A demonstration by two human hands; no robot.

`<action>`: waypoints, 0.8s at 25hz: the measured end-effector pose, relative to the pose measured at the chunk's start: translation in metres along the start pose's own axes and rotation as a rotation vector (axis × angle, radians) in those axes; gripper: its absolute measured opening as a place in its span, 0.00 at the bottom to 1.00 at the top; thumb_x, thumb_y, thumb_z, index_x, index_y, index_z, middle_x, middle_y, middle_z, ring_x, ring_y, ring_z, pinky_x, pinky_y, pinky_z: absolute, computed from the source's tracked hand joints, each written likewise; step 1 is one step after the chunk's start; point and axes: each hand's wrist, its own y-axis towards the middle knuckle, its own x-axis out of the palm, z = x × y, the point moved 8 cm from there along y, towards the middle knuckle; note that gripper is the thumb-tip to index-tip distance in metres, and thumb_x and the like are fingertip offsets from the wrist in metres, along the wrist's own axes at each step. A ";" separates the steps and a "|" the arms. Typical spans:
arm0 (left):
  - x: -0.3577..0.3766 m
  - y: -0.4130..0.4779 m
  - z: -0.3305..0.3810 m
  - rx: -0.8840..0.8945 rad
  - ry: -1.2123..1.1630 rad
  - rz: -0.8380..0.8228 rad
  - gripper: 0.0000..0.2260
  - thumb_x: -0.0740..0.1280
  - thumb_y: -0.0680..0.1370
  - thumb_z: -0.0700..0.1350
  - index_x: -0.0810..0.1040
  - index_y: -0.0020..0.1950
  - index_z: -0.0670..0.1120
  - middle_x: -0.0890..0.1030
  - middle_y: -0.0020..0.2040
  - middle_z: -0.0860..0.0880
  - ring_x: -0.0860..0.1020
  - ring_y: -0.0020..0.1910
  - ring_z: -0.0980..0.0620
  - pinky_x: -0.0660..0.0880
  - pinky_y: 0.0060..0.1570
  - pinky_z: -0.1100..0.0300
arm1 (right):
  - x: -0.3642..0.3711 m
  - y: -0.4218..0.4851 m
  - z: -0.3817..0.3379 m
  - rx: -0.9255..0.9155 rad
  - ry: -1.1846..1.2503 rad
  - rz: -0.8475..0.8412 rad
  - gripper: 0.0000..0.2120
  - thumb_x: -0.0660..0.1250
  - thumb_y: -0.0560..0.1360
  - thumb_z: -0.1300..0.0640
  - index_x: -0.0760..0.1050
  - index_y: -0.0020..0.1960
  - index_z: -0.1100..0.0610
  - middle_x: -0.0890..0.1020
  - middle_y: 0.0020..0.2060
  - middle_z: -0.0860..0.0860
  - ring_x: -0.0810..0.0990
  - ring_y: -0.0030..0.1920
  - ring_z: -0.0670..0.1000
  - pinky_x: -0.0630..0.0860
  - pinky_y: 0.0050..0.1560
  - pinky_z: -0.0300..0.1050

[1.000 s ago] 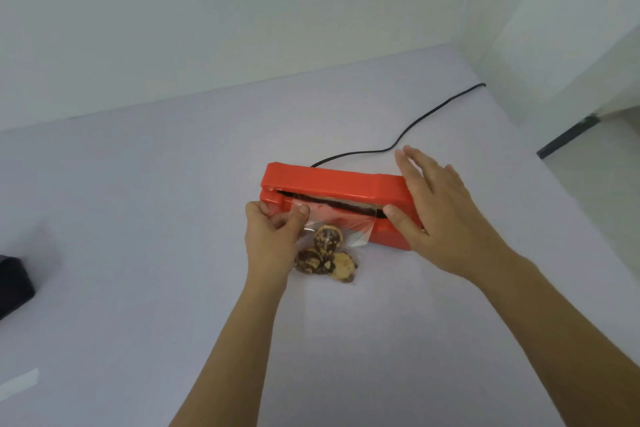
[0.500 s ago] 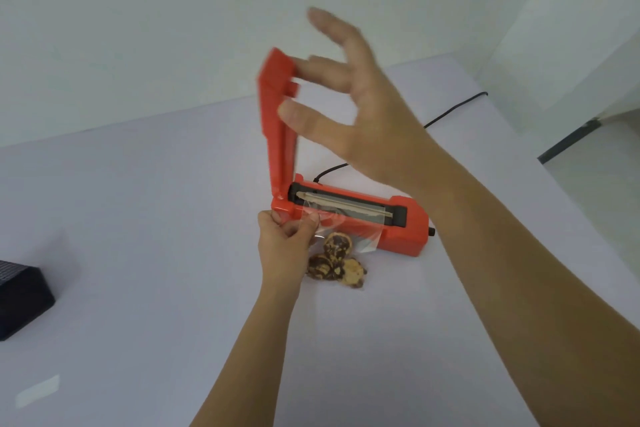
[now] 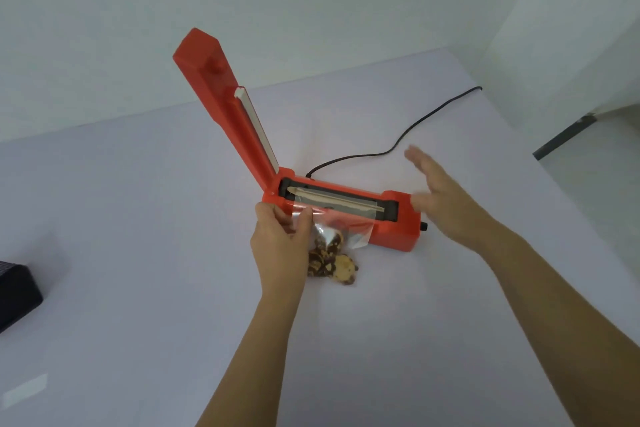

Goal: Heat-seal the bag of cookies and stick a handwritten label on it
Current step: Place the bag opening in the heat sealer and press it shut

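An orange heat sealer [image 3: 398, 229] stands on the white table with its lid [image 3: 221, 107] raised almost upright at the left end. A clear bag of cookies [image 3: 332, 253] lies in front of it, its open top laid across the sealing strip [image 3: 339, 203]. My left hand [image 3: 280, 239] pinches the bag's top left corner. My right hand [image 3: 446, 198] hovers over the sealer's right end, fingers straight and blurred, holding nothing.
The sealer's black power cord [image 3: 398, 142] runs back right across the white table [image 3: 138, 253]. A black box [image 3: 15, 295] sits at the left edge. A pale slip of paper [image 3: 24, 388] lies at the lower left.
The sealer lid went from pressed down to raised. My right hand let go of it and dropped to the sealer's right end. My left hand kept its pinch on the bag.
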 end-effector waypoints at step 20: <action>0.088 -0.081 0.010 0.589 0.712 0.010 0.20 0.55 0.78 0.36 0.66 0.70 0.35 0.69 0.69 0.35 0.68 0.69 0.36 0.58 0.66 0.42 | 0.035 -0.015 0.028 -0.205 -0.688 -0.054 0.49 0.69 0.72 0.52 0.34 0.74 0.60 0.43 0.76 0.55 0.45 0.76 0.54 0.48 0.74 0.50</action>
